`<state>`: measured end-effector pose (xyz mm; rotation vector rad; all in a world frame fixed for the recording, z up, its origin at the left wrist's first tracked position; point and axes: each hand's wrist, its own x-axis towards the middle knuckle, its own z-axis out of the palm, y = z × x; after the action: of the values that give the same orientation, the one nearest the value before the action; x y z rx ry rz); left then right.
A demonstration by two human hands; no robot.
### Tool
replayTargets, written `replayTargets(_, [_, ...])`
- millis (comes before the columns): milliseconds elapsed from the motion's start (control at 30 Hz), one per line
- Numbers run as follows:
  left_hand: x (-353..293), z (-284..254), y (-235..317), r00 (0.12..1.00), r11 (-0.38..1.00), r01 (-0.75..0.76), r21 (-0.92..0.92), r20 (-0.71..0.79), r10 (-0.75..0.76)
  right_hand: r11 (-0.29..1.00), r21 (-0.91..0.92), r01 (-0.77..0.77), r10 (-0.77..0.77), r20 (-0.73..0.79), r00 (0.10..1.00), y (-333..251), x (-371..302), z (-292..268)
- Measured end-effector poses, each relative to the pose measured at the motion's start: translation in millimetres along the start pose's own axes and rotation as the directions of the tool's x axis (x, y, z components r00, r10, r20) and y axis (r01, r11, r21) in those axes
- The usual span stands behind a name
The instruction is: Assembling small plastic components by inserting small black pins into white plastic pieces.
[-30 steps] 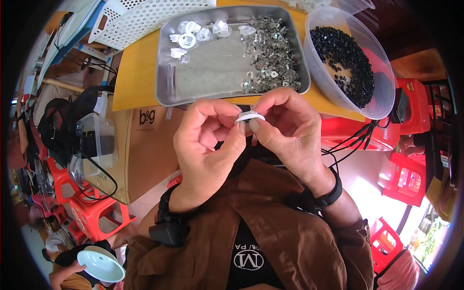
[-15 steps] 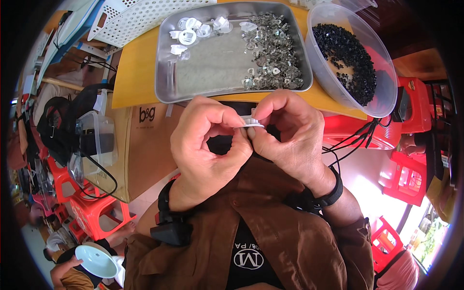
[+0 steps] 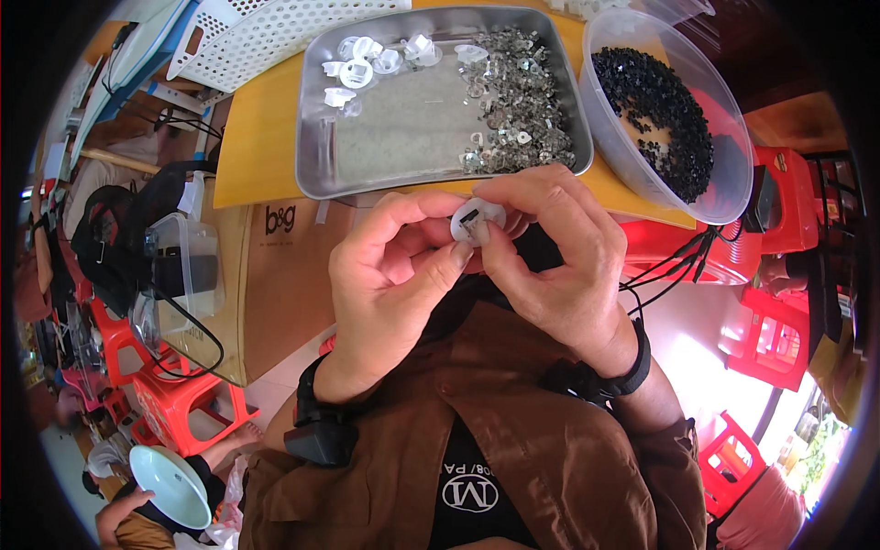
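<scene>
A small round white plastic part (image 3: pixel 469 220) with a dark slot in its face is held between both hands, just in front of the metal tray (image 3: pixel 307 156). My left hand (image 3: pixel 390 270) pinches its left side with thumb and fingers. The thumb and fingers of my right hand (image 3: pixel 561 261) close on its right side. In the tray, several similar white round parts (image 3: pixel 357 72) lie at the upper left. A heap of small clear plastic pieces (image 3: pixel 522 101) fills the tray's right side.
A clear tub (image 3: pixel 733 165) of small black pieces (image 3: pixel 683 137) stands right of the tray on a yellow board (image 3: pixel 261 137). A white perforated basket (image 3: pixel 266 46) is behind. At left are a cardboard box (image 3: pixel 284 293) and red stools (image 3: pixel 183 403). Another person holds a pale blue bowl (image 3: pixel 170 486).
The white part has turned from edge-on to showing its slotted face. My fingers have shifted around it. The other person's pale blue bowl has tilted and moved slightly.
</scene>
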<state>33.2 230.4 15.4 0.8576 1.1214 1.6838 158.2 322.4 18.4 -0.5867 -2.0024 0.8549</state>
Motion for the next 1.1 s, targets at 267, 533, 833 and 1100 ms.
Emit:
replayTargets(267, [-2, -6, 0, 0.998, 0.989, 0.056, -0.134, -0.018, -0.059, 0.981, 0.16, -0.112, 0.104, 0.056, 0.993, -5, -2, -1])
replayTargets(533, [-2, -4, 4, 0.999, 0.993, 0.044, -0.111, -0.009, -0.045, 0.93, 0.283, -0.233, 0.2, 0.14, 0.97, -7, -6, -5])
replayTargets(833, [-1, -4, 7, 0.995, 0.995, 0.094, -0.044, 0.02, -0.093, 0.898, 0.314, -0.309, 0.289, 0.111, 0.951, -6, -7, -4])
replayTargets(1100, [0, -8, 8, 1.0, 0.985, -0.017, 0.173, 0.025, 0.013, 0.834, 0.4, -0.381, 0.36, 0.128, 0.924, -7, -6, -5])
